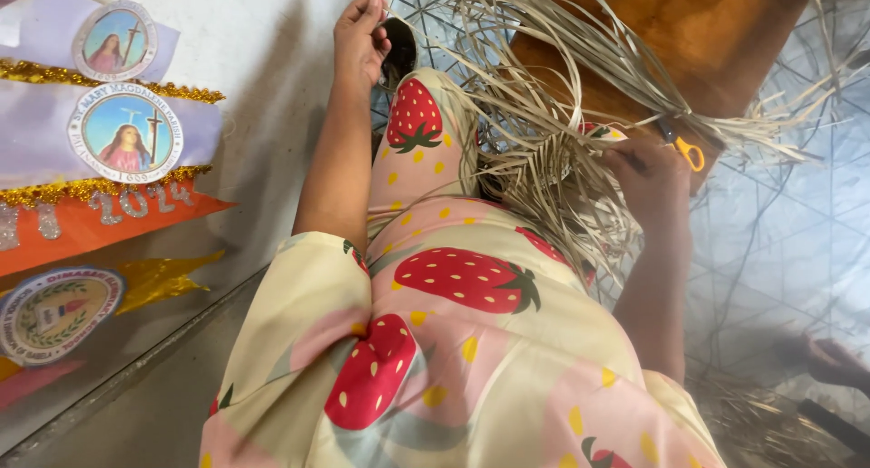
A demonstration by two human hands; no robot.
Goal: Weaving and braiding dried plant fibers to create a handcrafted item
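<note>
Straw strips (544,151) pinched in right hand (648,173); left hand (360,38) fingers pinching dark ring (399,51).

Open room lay mostly on the left: the pale wall (263,60) and the grey floor strip (136,405) below it stood bare between the left hand (361,38) and the ribboned banners (91,151), which closed off the far left. Ahead, a loose bundle of dried straw strips (544,115) fanned across the person's lap and knees, crowding the right hand (652,178) and the orange-handled scissors (684,148). Behind it the wooden stool (698,42) blocked the way forward. To the right, the woven mat (779,223) lay flat and passable, until another person's hand (829,359) and straw scraps filled the lower corner.
</note>
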